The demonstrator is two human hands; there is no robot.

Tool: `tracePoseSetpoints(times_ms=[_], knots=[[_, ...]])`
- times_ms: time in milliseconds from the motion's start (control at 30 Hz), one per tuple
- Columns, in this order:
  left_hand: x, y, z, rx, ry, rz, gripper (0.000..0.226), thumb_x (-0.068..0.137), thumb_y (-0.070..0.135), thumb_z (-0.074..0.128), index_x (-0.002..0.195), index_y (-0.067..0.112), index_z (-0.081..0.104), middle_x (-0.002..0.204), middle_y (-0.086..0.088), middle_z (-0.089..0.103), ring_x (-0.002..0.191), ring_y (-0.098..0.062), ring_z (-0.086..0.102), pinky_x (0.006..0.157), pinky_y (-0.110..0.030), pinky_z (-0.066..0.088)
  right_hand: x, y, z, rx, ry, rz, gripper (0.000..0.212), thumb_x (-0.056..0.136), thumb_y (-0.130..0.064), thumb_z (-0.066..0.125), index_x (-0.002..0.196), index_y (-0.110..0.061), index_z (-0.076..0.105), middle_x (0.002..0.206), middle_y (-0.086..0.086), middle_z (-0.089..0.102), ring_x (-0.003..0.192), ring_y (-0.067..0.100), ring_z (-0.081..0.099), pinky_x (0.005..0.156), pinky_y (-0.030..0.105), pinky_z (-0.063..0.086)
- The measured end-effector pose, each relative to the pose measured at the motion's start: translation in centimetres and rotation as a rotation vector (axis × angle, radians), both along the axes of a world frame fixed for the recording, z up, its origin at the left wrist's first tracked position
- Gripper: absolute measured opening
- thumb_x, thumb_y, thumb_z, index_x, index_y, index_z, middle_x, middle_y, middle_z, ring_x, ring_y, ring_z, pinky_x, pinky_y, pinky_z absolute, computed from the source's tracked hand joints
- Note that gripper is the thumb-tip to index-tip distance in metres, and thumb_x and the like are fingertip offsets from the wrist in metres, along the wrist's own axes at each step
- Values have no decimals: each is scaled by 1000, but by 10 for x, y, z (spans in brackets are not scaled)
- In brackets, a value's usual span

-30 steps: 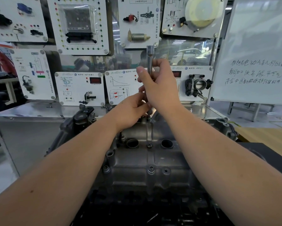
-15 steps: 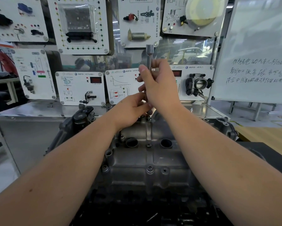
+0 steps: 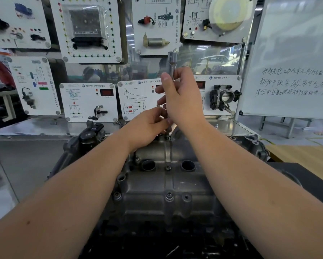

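Two hands unchanged: right hand (image 3: 181, 98) still grips the upright socket bar (image 3: 172, 60), left hand (image 3: 147, 126) holds its base.

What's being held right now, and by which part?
A long metal socket bar, upright. The right hand grips it mid-shaft; the left hand pinches its lower end, just above the engine cover.

Socket extension (image 3: 171, 61) upright on engine (image 3: 168, 184)
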State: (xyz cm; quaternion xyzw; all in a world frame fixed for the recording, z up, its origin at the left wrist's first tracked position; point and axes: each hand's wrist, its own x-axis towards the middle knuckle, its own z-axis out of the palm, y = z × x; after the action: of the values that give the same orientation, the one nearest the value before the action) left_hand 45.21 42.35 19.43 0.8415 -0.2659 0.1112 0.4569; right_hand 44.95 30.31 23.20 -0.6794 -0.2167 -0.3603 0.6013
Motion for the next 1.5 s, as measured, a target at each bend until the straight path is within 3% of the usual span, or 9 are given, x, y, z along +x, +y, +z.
tracePoseSetpoints(times_ms=[200, 467, 700, 800, 933, 1100, 1267, 1433, 1500], knots=[[2, 1, -3, -54, 44, -22, 18, 110, 16, 48, 107, 20, 64, 96, 3, 73, 78, 5, 70, 66, -8, 49, -1, 1, 1, -38, -10, -29, 23, 108, -29, 46, 87, -35, 53, 82, -8, 71, 56, 2, 65, 54, 14, 47], [1, 0, -1, -38, 6, -19, 22, 106, 19, 56, 119, 3, 63, 108, -19, 73, 93, -19, 67, 91, -40, 54, 2, 0, 0, -7, 19, 15, 10, 104, -33, 56, 103, -26, 50, 82, -4, 73, 58, 9, 68, 52, 19, 48], [1, 1, -3, -55, 40, -27, 17, 109, 14, 48, 115, 16, 63, 99, 3, 72, 74, 10, 68, 60, -4, 45, -2, 2, 2, -13, 35, 31, 20, 108, -28, 45, 92, -29, 58, 79, -6, 71, 58, 8, 66, 52, 22, 47], [1, 2, -3, -28, 0, -21, 20, 108, 17, 52, 119, 5, 63, 106, -11, 73, 76, 5, 68, 66, -8, 47, -3, 1, 2, 13, 49, 61, 8, 105, -33, 52, 102, -27, 55, 80, -4, 72, 58, 9, 67, 55, 24, 49], [2, 1, -2, -22, -11, -4, 23, 105, 19, 57, 119, 1, 63, 108, -17, 73, 99, -27, 70, 94, -42, 56, -4, -1, 0, -21, -3, 34, 15, 104, -31, 57, 90, -32, 50, 79, -4, 74, 58, 10, 68, 52, 20, 49], [7, 3, -5, -33, -1, -6, 13, 108, 23, 53, 109, 22, 66, 100, -1, 75, 82, -5, 70, 70, -13, 51, -3, -1, 3, -55, 15, -10, 22, 108, -28, 46, 89, -30, 56, 82, -7, 72, 60, 5, 67, 61, 23, 49], [6, 2, -3, -45, 0, -27, 18, 107, 23, 56, 112, 7, 64, 95, -7, 71, 92, -22, 67, 100, -54, 53, -4, 0, 2, 8, 52, 66, 12, 107, -33, 48, 106, -23, 56, 82, -3, 73, 59, 8, 66, 50, 21, 48], [8, 3, -5, -56, 12, -30, 21, 105, 27, 59, 113, 9, 65, 96, -6, 73, 93, -20, 68, 99, -55, 53, -3, -2, 2, 13, 0, 45, 14, 104, -27, 56, 93, -31, 48, 82, -2, 73, 58, 10, 68, 53, 19, 48], [11, 4, -6, -45, 1, -32, 17, 106, 27, 57, 110, 15, 67, 93, 2, 75, 89, -12, 68, 87, -41, 56, -2, -2, 2, 7, -1, 32, 15, 105, -26, 53, 91, -31, 50, 83, -4, 73, 60, 10, 69, 57, 22, 49]])
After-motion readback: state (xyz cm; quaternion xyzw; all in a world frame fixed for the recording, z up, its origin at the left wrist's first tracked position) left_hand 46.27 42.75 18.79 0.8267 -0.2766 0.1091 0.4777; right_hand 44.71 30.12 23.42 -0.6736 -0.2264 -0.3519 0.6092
